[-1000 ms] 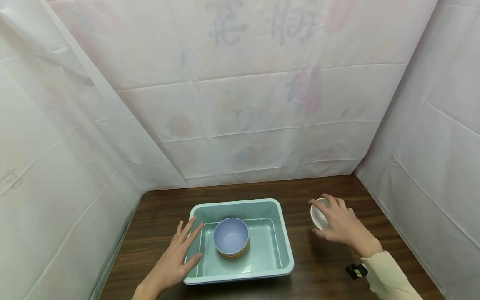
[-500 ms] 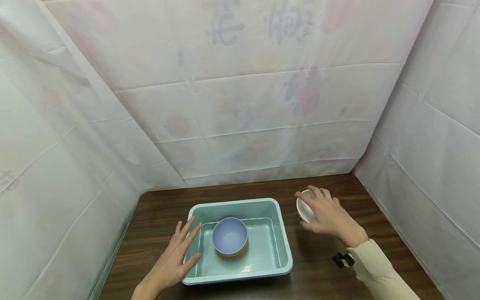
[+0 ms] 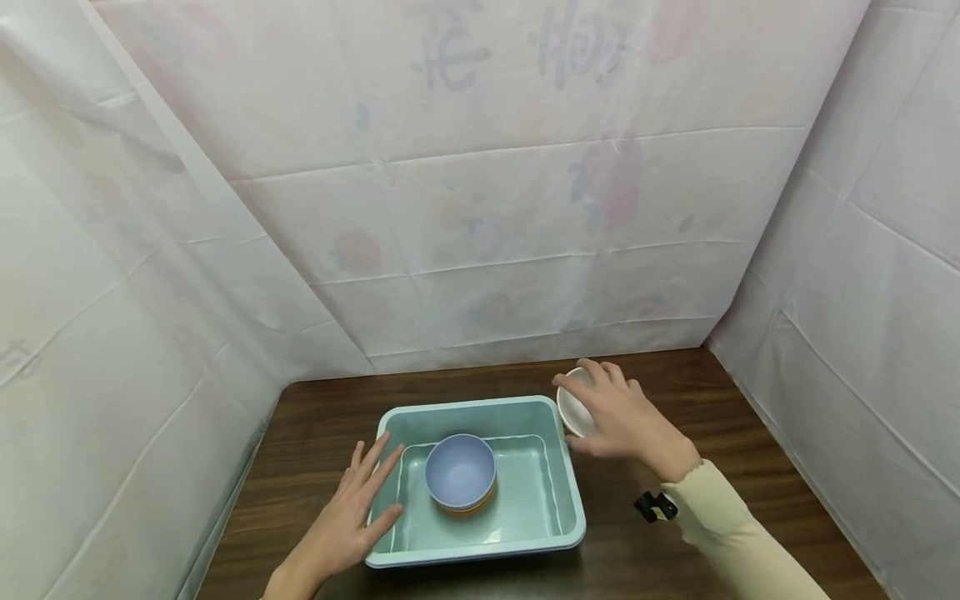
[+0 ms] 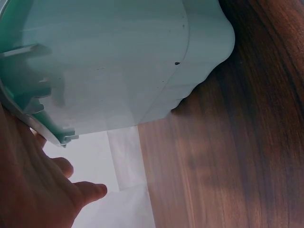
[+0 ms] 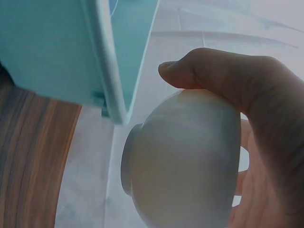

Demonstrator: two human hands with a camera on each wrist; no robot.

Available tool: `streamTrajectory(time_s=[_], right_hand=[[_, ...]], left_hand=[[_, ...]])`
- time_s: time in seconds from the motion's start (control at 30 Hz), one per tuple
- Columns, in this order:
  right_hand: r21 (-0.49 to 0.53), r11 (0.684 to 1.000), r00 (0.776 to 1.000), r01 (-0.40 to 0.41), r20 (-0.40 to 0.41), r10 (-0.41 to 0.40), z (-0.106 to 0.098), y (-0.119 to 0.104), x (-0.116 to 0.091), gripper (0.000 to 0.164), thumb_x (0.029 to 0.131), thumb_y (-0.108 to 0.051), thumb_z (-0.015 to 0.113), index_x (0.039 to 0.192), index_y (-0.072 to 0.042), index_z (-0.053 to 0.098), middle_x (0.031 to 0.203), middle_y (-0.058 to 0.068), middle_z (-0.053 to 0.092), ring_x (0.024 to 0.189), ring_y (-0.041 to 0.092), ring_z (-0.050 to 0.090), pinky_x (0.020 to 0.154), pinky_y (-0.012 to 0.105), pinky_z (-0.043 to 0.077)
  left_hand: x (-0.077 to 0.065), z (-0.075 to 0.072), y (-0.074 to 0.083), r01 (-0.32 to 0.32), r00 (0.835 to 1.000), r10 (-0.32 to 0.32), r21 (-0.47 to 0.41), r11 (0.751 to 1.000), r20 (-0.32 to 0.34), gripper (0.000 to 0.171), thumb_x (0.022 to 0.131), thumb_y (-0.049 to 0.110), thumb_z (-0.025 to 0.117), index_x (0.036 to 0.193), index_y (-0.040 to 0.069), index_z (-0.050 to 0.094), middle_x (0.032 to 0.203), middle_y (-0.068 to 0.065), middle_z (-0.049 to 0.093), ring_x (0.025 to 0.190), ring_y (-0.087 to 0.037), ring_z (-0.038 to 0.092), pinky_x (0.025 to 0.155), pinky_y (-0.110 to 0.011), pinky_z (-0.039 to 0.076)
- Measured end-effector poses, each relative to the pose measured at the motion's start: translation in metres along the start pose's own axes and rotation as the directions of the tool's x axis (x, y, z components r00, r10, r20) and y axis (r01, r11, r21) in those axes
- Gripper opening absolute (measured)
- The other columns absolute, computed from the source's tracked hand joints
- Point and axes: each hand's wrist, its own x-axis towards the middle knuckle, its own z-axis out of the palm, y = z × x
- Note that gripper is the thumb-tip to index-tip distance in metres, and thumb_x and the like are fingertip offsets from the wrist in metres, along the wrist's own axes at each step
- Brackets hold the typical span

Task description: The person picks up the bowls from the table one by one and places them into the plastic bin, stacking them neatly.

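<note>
A white bowl is in my right hand, gripped by the rim between thumb and fingers. In the head view this bowl is tilted, beside the right rim of a pale green plastic basin. My left hand rests at the basin's left rim, fingers spread and straight. In the left wrist view this hand touches the rim from outside. Inside the basin a blue bowl sits stacked on a yellow-orange one, of which only the edge shows.
The basin stands on a dark brown wood-grain table. White printed sheeting hangs behind the table and on both sides. A small black device is by the right sleeve.
My right hand has carried the white bowl leftward and slightly away from me, from the table's right side to the basin's right edge. My left hand has stayed in place.
</note>
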Motion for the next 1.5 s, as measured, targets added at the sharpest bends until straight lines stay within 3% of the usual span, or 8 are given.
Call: streamTrajectory(time_s=[0.57, 1.27, 1.5], right_hand=[[0.038, 0.983, 0.983, 0.179, 0.040, -0.180, -0.002, -0.042, 0.032, 0.077, 0.078, -0.049, 0.083, 0.146, -0.032, 0.053, 0.153, 0.011, 0.042, 0.133, 0.039, 0.046, 0.085, 0.060, 0.050], [-0.030, 0.932, 0.933, 0.360, 0.000, -0.360, 0.018, -0.076, 0.063, 0.077, 0.078, -0.053, 0.082, 0.146, -0.031, 0.053, 0.152, 0.011, 0.044, 0.131, 0.036, 0.048, 0.084, 0.055, 0.052], [-0.063, 0.920, 0.922, 0.387, 0.051, -0.385, 0.025, -0.084, 0.070, 0.081, 0.078, -0.056, 0.080, 0.149, -0.034, 0.050, 0.154, 0.011, 0.045, 0.132, 0.033, 0.048, 0.083, 0.051, 0.054]], left_hand=[[0.000, 0.001, 0.000, 0.006, 1.000, -0.006, -0.004, 1.000, 0.006, 0.073, 0.100, 0.034, 0.065, 0.163, 0.032, 0.029, 0.173, -0.011, 0.016, 0.155, -0.056, 0.002, 0.100, -0.090, 0.020], [0.001, 0.000, 0.001, 0.012, 1.000, -0.012, -0.003, 1.000, 0.007, 0.071, 0.100, 0.034, 0.064, 0.163, 0.033, 0.030, 0.173, -0.009, 0.016, 0.155, -0.055, 0.003, 0.099, -0.091, 0.021], [0.002, 0.000, 0.001, 0.011, 1.000, -0.011, 0.004, 1.000, 0.002, 0.071, 0.100, 0.034, 0.064, 0.163, 0.033, 0.031, 0.173, -0.009, 0.017, 0.154, -0.057, 0.005, 0.098, -0.091, 0.021]])
